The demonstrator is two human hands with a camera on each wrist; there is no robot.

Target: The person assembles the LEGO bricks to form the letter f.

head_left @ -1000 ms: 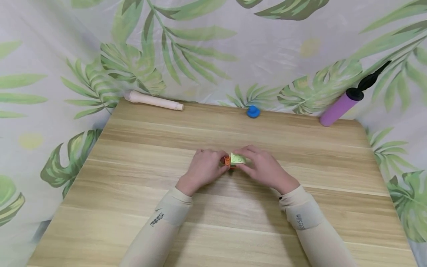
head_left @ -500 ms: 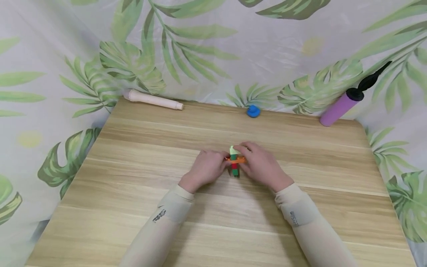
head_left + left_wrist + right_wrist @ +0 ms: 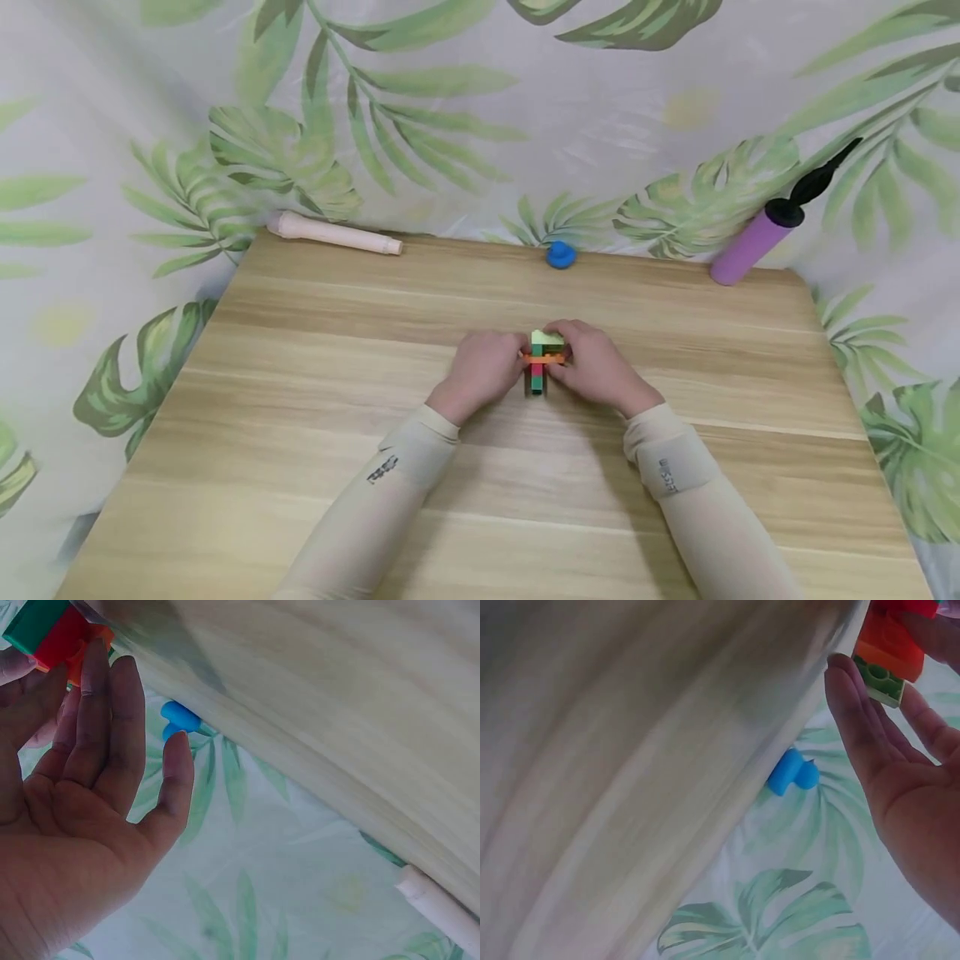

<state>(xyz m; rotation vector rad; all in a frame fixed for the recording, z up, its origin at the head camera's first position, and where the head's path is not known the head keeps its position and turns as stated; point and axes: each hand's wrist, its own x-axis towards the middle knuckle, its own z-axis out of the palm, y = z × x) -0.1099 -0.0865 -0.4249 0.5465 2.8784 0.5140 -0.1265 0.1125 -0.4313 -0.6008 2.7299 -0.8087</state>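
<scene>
Both hands hold a small toy-brick build over the middle of the table. It stands as a narrow column: a green brick at the bottom, a red brick over it, an orange crosspiece, more green, and a pale green brick on top. My left hand pinches the left end of the orange piece with thumb and fingertips. From the other side my right hand grips the build, its index finger at the pale green brick and its thumb lower, by the orange end. Fingers hide both orange ends.
Along the table's back edge lie a pale pink microphone-shaped thing, a blue toy duck and a purple hand pump with a black nozzle. A leaf-patterned cloth hangs behind the table.
The build has turned from showing its studded pale green top to standing as an upright column facing me. Both hands have shifted with it, the left one slightly to the right.
</scene>
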